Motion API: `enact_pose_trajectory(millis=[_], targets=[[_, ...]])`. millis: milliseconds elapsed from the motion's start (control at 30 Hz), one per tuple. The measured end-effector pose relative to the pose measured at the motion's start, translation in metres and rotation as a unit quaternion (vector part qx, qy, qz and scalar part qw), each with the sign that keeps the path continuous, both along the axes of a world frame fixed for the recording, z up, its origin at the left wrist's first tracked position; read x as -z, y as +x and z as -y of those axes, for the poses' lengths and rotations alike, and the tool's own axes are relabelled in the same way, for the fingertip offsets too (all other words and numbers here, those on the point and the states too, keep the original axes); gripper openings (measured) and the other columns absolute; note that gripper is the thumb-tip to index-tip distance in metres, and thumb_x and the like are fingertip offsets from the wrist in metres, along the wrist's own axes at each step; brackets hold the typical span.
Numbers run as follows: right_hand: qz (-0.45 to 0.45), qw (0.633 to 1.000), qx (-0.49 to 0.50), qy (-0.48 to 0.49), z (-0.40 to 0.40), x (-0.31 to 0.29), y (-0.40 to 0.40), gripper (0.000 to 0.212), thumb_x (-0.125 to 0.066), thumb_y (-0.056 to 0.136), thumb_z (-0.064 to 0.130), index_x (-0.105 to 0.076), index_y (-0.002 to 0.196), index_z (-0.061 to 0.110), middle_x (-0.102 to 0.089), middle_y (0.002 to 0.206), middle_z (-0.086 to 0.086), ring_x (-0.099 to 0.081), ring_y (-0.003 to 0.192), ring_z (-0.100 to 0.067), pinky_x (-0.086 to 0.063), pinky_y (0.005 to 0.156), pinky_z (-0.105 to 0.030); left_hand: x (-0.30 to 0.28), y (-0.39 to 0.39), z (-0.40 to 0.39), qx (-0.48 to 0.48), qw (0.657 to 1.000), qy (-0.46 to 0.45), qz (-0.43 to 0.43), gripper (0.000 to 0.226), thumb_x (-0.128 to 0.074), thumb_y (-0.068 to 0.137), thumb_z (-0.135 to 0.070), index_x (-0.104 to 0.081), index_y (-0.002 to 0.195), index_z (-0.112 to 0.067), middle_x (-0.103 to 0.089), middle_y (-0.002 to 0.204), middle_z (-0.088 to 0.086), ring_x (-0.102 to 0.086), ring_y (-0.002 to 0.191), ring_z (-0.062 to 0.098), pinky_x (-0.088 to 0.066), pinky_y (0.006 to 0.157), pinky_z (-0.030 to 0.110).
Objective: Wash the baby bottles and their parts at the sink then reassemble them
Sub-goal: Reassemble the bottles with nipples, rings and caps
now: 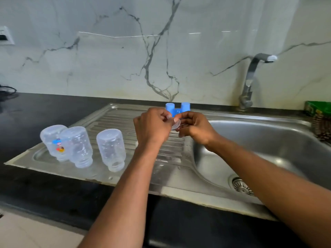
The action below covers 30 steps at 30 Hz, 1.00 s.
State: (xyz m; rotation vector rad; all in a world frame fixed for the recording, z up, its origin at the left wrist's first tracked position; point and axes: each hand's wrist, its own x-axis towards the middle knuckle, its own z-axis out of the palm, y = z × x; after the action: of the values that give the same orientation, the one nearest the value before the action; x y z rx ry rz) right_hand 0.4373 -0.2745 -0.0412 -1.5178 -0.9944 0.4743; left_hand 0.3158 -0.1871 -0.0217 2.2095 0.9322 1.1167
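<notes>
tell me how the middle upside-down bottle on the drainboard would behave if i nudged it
The middle bottle looks like thin clear plastic and empty, so probably light. It stands on its narrow neck, wider body on top, so it would likely tip easily. Droplets show on it, so possibly slippery.

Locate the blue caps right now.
Head view: blue caps stand at the drainboard's back edge, just behind both hands, left of the tap.
</notes>
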Motion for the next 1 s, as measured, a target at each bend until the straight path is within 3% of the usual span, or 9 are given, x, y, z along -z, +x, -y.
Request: enact_pose_trajectory(millis=[133, 233, 300, 367, 433, 500, 633, 833, 1000], targets=[[-0.068, 0.996, -0.011, 0.055, 0.057, -0.015, 0.007, 0.027, -0.074, 0.078, -0.009, -0.072, 0.1, 0.006, -0.074, 0.084, -0.009, -0.068, 0.075, -0.017, -0.058, 0.068, -0.025, -0.003, 0.015, 0.023, 0.225, 0.952, -0.174, 0.112, 0.009, -0.081, 0.079, -0.027, -0.075, 0.08, -0.021, -0.074, 0.076, -0.006, -0.067, 0.068, 0.0, -0.051, 0.07, 0.022], [-0.072, 0.996, 0.03, 0.053, 0.094, -0.014, 0.026, 0.025, -0.078, 0.076, -0.001, -0.072, 0.1, -0.001, -0.074, 0.089, -0.014, -0.069, 0.076, -0.019, -0.06, 0.07, -0.031, -0.004, 0.028, 0.038, 0.285, 0.932, -0.216, 0.063, 0.019, -0.064, 0.094, -0.029, -0.075, 0.094, -0.013, -0.072, 0.08, 0.0, -0.062, 0.068, -0.002, -0.044, 0.064, 0.011], [-0.045, 0.996, 0.068, 0.036, 0.109, -0.007, 0.037, 0.022, -0.081, 0.074, -0.001, -0.071, 0.092, -0.005, -0.073, 0.084, -0.013, -0.068, 0.072, -0.016, -0.06, 0.068, -0.033, -0.003, 0.045, 0.033, 0.248, 0.948, -0.198, -0.006, 0.033, -0.055, 0.099, -0.036, -0.074, 0.092, -0.009, -0.068, 0.08, 0.003, -0.062, 0.075, 0.012, -0.044, 0.067, 0.021], [-0.034, 0.993, 0.106, 0.026, 0.116, 0.002, 0.042, 0.019, -0.083, 0.071, -0.005, -0.068, 0.083, -0.003, -0.07, 0.074, -0.009, -0.064, 0.065, -0.016, -0.058, 0.061, -0.028, 0.001, 0.067, 0.017, 0.148, 0.972, -0.088, -0.159, 0.03, -0.055, 0.098, -0.039, -0.071, 0.093, -0.014, -0.065, 0.088, 0.005, -0.061, 0.087, 0.024, -0.041, 0.073, 0.028], [0.027, 0.992, 0.122, -0.013, 0.113, 0.01, 0.045, 0.025, -0.086, 0.069, -0.004, -0.068, 0.086, -0.002, -0.069, 0.075, -0.01, -0.063, 0.065, -0.018, -0.056, 0.06, -0.023, 0.003, 0.079, 0.004, 0.025, 0.955, 0.04, -0.294, 0.026, -0.053, 0.097, -0.036, -0.065, 0.114, -0.022, -0.062, 0.119, 0.004, -0.059, 0.111, 0.03, -0.039, 0.092, 0.034], [0.116, 0.984, 0.111, -0.073, 0.112, 0.013, 0.049, 0.031, -0.089, 0.067, 0.002, -0.071, 0.091, 0.003, -0.071, 0.08, -0.007, -0.063, 0.067, -0.012, -0.054, 0.063, -0.017, 0.007, 0.088, 0.0, -0.039, 0.93, 0.104, -0.351, 0.028, -0.049, 0.097, -0.029, -0.061, 0.12, -0.02, -0.061, 0.122, 0.007, -0.056, 0.116, 0.029, -0.03, 0.102, 0.037], [0.065, 0.993, 0.077, -0.067, 0.111, 0.021, 0.059, 0.03, -0.088, 0.066, -0.002, -0.07, 0.089, 0.007, -0.069, 0.078, -0.008, -0.063, 0.067, -0.018, -0.056, 0.068, -0.032, 0.022, 0.096, -0.004, -0.105, 0.902, 0.143, -0.394, 0.02, -0.05, 0.093, -0.025, -0.059, 0.108, -0.018, -0.066, 0.108, 0.01, -0.055, 0.117, 0.03, -0.007, 0.118, 0.048], [0.013, 0.995, 0.081, -0.048, 0.11, 0.025, 0.071, 0.03, -0.087, 0.067, -0.005, -0.07, 0.091, -0.001, -0.067, 0.075, -0.01, -0.06, 0.064, -0.024, -0.056, 0.066, -0.039, 0.03, 0.102, -0.024, -0.124, 0.887, 0.168, -0.412, 0.021, -0.048, 0.086, -0.015, -0.061, 0.099, -0.022, -0.062, 0.078, -0.002, -0.064, 0.093, 0.022, 0.015, 0.115, 0.058], [0.018, 0.996, 0.08, -0.046, 0.111, 0.023, 0.068, 0.03, -0.087, 0.067, -0.003, -0.071, 0.093, 0.001, -0.067, 0.074, -0.007, -0.061, 0.065, -0.02, -0.057, 0.067, -0.039, 0.031, 0.1, -0.03, -0.098, 0.921, 0.226, -0.302, 0.022, -0.061, 0.092, -0.025, -0.064, 0.113, -0.026, -0.068, 0.098, -0.001, -0.061, 0.107, 0.024, 0.014, 0.117, 0.052]])
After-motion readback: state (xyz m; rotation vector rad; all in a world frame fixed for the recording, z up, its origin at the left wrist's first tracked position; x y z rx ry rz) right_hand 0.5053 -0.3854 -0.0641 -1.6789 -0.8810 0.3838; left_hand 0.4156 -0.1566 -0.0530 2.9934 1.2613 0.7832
